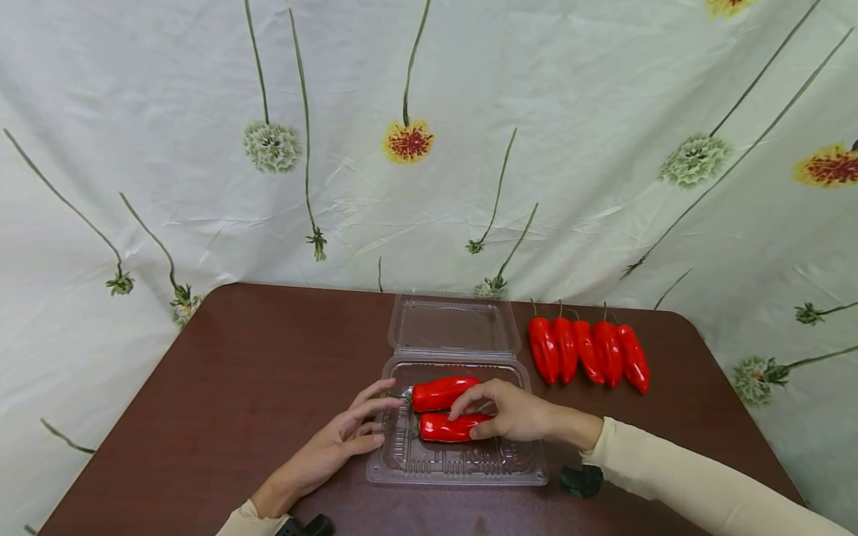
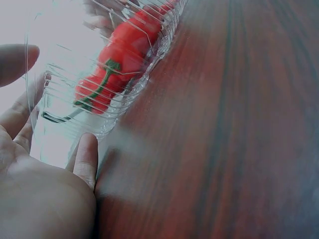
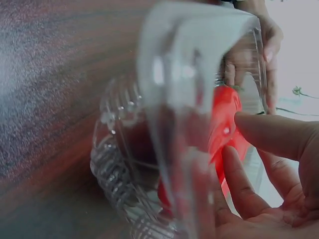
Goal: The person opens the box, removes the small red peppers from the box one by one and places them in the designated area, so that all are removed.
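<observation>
A clear plastic clamshell container point(image 1: 459, 477) lies open on the table, its lid point(image 1: 456, 324) folded back toward the wall. Inside are two red chili peppers, side by side with green stems to the left: a far pepper point(image 1: 439, 394) and a near pepper point(image 1: 442, 428). My right hand point(image 1: 512, 412) reaches in from the right and holds the near pepper point(image 3: 227, 107) between thumb and fingers. At the container's left side, my left hand point(image 1: 328, 449) rests with fingers extended against the rim. The left wrist view shows green stems point(image 2: 107, 82) through the clear wall.
Several more red chili peppers point(image 1: 586, 351) lie in a row at the back right of the brown table point(image 1: 268, 372), stems toward the wall. A white flowered cloth point(image 1: 362, 201) hangs behind the table's far edge.
</observation>
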`<state>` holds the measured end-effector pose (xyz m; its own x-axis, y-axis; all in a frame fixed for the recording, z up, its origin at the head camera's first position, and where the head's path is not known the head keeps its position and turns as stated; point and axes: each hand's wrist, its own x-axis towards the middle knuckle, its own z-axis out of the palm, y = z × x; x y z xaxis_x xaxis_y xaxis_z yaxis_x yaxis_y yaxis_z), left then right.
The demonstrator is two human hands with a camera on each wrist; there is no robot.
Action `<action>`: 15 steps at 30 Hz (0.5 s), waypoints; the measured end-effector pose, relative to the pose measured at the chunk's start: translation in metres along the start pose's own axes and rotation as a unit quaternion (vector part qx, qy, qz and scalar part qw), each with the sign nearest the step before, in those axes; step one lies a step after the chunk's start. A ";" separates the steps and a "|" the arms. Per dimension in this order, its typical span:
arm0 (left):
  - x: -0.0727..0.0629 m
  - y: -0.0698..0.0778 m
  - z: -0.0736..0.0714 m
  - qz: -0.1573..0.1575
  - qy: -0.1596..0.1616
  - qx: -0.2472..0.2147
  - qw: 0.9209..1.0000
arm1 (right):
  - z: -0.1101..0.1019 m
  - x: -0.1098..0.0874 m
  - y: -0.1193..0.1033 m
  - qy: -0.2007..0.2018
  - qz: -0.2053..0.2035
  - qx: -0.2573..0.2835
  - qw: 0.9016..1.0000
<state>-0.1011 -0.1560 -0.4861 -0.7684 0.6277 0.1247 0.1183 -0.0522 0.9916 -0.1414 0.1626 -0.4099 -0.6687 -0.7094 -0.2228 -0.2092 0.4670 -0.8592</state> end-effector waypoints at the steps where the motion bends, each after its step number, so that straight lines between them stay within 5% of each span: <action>1: 0.000 0.000 0.000 -0.001 0.000 0.000 1.000 | 0.002 0.000 0.001 -0.001 -0.001 0.001 1.000; 15: 0.000 0.002 0.000 -0.003 -0.001 0.006 1.000 | 0.016 0.005 0.005 -0.017 0.014 0.001 1.000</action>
<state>-0.1009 -0.1555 -0.4836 -0.7672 0.6302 0.1196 0.1215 -0.0402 0.9918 -0.1347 0.1531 -0.4229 -0.6503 -0.7131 -0.2618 -0.1888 0.4855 -0.8536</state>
